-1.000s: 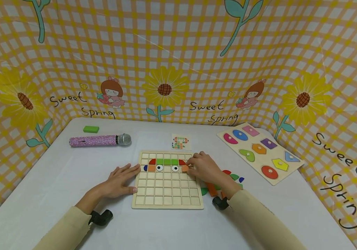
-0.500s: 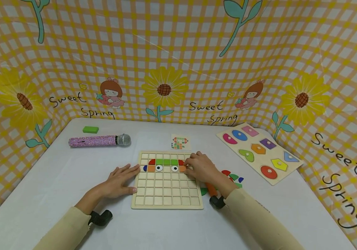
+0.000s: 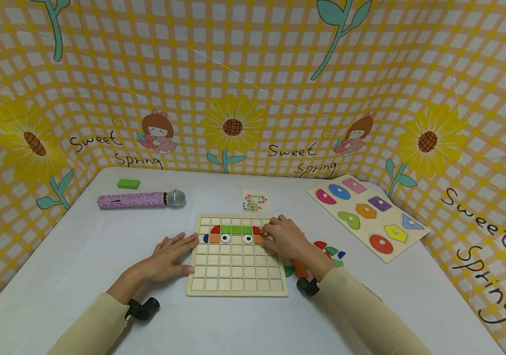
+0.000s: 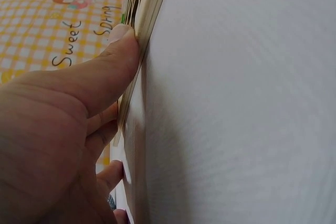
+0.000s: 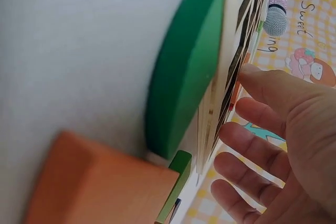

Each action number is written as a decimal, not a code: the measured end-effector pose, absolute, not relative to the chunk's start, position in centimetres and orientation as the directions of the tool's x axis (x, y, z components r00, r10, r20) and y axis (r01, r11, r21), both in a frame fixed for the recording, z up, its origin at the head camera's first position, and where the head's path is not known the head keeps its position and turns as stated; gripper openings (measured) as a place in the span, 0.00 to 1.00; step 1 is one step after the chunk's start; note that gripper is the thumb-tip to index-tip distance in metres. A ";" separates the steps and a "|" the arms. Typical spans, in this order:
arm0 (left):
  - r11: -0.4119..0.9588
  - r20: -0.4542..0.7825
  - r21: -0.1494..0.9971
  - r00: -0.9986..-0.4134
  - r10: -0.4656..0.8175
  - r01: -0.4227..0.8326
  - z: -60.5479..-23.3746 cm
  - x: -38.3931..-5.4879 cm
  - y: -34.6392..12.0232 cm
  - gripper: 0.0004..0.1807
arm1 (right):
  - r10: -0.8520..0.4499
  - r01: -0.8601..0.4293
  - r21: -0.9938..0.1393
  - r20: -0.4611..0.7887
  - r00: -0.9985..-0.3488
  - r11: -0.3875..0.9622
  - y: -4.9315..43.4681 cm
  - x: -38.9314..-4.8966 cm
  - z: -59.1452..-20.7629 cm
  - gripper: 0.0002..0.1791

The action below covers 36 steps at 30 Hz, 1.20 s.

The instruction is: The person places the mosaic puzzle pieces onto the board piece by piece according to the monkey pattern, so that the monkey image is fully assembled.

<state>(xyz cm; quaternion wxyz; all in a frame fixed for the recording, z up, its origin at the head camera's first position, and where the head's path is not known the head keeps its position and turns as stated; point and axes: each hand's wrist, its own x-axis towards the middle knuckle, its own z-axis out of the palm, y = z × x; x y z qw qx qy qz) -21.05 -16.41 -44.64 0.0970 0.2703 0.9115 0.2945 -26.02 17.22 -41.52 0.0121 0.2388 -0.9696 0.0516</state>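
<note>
A wooden grid board (image 3: 238, 272) lies on the white table, with red and green pieces in one row and round eye pieces (image 3: 225, 238) below. My left hand (image 3: 169, 257) rests at the board's left edge, fingers spread; in the left wrist view the thumb (image 4: 113, 64) lies against the edge. My right hand (image 3: 286, 238) is over the upper right cells. Its fingertips touch an orange square piece (image 3: 257, 239) that sits in its cell beside the right eye. In the right wrist view the thumb (image 5: 262, 80) meets that piece, the other fingers loosely bent.
Loose pieces, among them a green curved one (image 5: 184, 72) and an orange one (image 5: 100, 182), lie right of the board under the right forearm. Behind are a picture card (image 3: 256, 201), a glittery microphone (image 3: 137, 199), a green block (image 3: 128, 184) and a shape puzzle (image 3: 359, 231).
The right hand shifted slightly left, and the orange piece, tilted over its cell a second ago, now sits flat in it. The left hand has stayed put.
</note>
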 end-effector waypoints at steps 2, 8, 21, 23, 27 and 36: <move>0.679 -0.019 0.591 -0.833 0.553 0.437 -44.7 -21.1 -16.4 0.41 | -0.458 -0.462 -0.101 0.061 -0.887 0.881 17.4 -26.0 -41.4 0.15; 0.683 -0.032 0.593 -0.835 0.549 0.426 -44.5 -21.2 -16.3 0.41 | -0.447 -0.461 -0.147 0.120 -0.886 0.875 19.6 -25.4 -40.3 0.15; 0.690 -0.051 0.599 -0.840 0.540 0.407 -44.0 -21.0 -16.3 0.41 | -0.326 -0.347 -0.181 0.136 -0.936 0.920 28.6 -23.6 -40.0 0.15; 0.689 -0.053 0.601 -0.840 0.539 0.404 -44.1 -21.0 -16.3 0.41 | -0.302 -0.322 -0.194 0.125 -0.945 0.927 30.2 -23.5 -40.0 0.15; 0.693 -0.056 0.600 -0.843 0.535 0.400 -44.2 -21.1 -16.3 0.41 | -0.256 -0.270 -0.231 0.091 -0.962 0.935 32.8 -23.3 -40.0 0.16; 0.694 -0.053 0.596 -0.843 0.535 0.403 -44.5 -21.1 -16.2 0.41 | -0.236 -0.243 -0.212 0.060 -0.970 0.947 35.7 -23.3 -41.0 0.16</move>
